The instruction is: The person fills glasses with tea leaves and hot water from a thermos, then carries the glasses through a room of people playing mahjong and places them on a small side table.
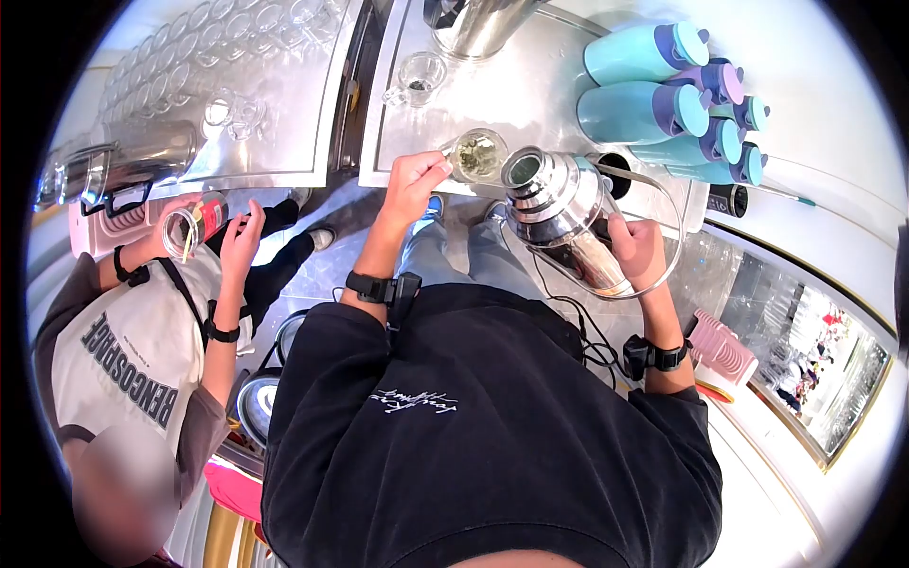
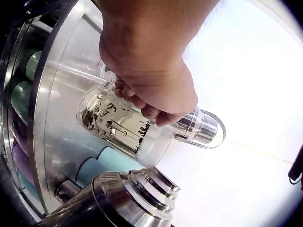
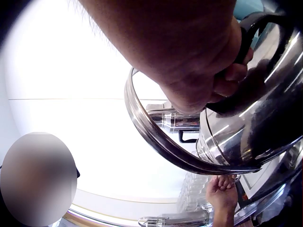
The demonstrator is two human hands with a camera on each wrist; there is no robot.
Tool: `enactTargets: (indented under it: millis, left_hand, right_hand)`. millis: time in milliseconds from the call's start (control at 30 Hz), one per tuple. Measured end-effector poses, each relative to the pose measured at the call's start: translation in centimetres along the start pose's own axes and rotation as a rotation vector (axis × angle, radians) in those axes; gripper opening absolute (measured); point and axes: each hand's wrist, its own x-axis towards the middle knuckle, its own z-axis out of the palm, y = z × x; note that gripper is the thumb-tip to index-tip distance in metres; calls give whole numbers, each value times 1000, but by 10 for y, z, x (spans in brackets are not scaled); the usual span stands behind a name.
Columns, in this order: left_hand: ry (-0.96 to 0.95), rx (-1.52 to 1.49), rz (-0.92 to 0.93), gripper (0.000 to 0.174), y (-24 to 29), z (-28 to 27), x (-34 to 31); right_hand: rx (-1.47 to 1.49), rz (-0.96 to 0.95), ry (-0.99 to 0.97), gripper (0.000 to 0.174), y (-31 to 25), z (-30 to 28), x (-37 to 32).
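Observation:
My left hand [image 1: 414, 186] grips the handle of a glass mug [image 1: 480, 156], which holds pale liquid with dark leaves in the left wrist view [image 2: 111, 120]. Beside the mug, a shiny metal flask [image 1: 565, 213] leans with its open mouth toward the mug. My right hand [image 1: 636, 251] is curled round the flask's black handle, as the right wrist view shows, with its metal hoop [image 3: 156, 142] hanging out to the side. No stream between flask and mug can be made out.
Another glass mug [image 1: 418, 79] and a metal flask [image 1: 478, 24] stand farther back on the metal counter [image 1: 388, 142]. Several turquoise bottles [image 1: 644, 112] are at the right. To the left, another person holds a jar [image 1: 192, 227] near many glasses [image 1: 189, 57].

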Motion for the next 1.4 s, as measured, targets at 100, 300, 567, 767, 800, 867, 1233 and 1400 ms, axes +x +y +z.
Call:
enactTargets:
  millis: [100, 300, 567, 767, 800, 867, 1233, 1400]
  left_hand:
    - [4, -1, 2, 31, -4, 0, 0]
    - [-2, 0, 7, 30, -5, 1, 1]
    - [-27, -4, 5, 30, 2, 4, 4]
    - [-15, -52, -4, 29, 0, 15, 5]
    - [-14, -60, -17, 29, 6, 18, 7]
    - [-19, -62, -32, 28, 11, 22, 7]
    - [43, -188, -124, 25, -8, 51, 36]
    - [44, -204, -70, 28, -14, 60, 49]
  right_hand:
    - [13, 13, 3, 55, -3, 0, -1]
    - [25, 25, 3, 54, 5, 2, -1]
    - [48, 30, 21, 53, 5, -1, -5]
    - [143, 72, 77, 51, 19, 1, -7]
    - [202, 79, 86, 51, 28, 2, -6]
    - [339, 106, 105, 52, 43, 5, -8]
    - [778, 156, 222, 51, 66, -9, -32]
    - [765, 139, 189, 52, 67, -16, -30]
